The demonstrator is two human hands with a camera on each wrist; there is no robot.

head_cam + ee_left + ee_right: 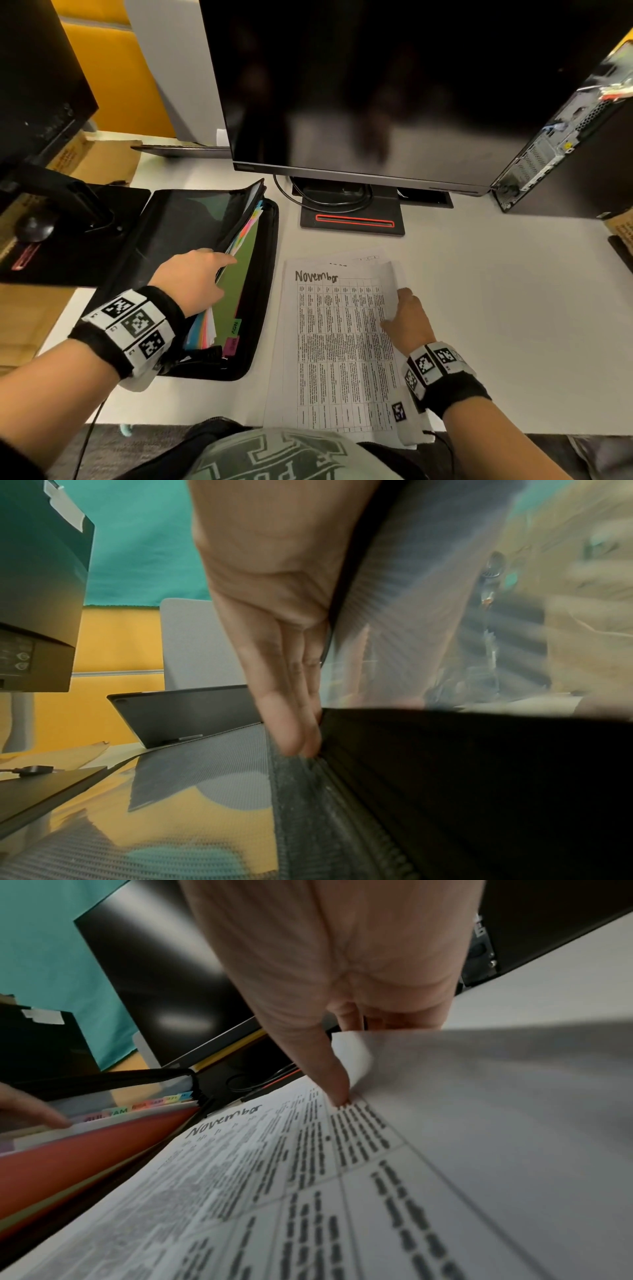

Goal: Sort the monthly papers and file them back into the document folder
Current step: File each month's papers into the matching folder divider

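A black zip document folder point(265, 274) lies open left of centre, showing a green divider point(239, 274) with a NOV tab point(235, 328). My left hand point(195, 274) holds the earlier coloured dividers point(202, 329) lifted off it. Its straight fingers point(287, 723) lie on the outer side and the thumb seems to be behind the clear leaf. A stack of printed sheets lies to the right, with the "November" sheet point(339, 342) on top. My right hand point(407, 318) pinches that sheet's right edge, the thumb point(329, 1074) on top and the edge point(356, 1047) curled up.
A dark monitor point(376, 85) on its stand base point(352, 222) is just behind the papers. A PC tower point(565, 137) is at back right. A second monitor stand point(68, 222) and a cardboard box point(102, 157) are at left. Bare white desk point(513, 308) lies to the right.
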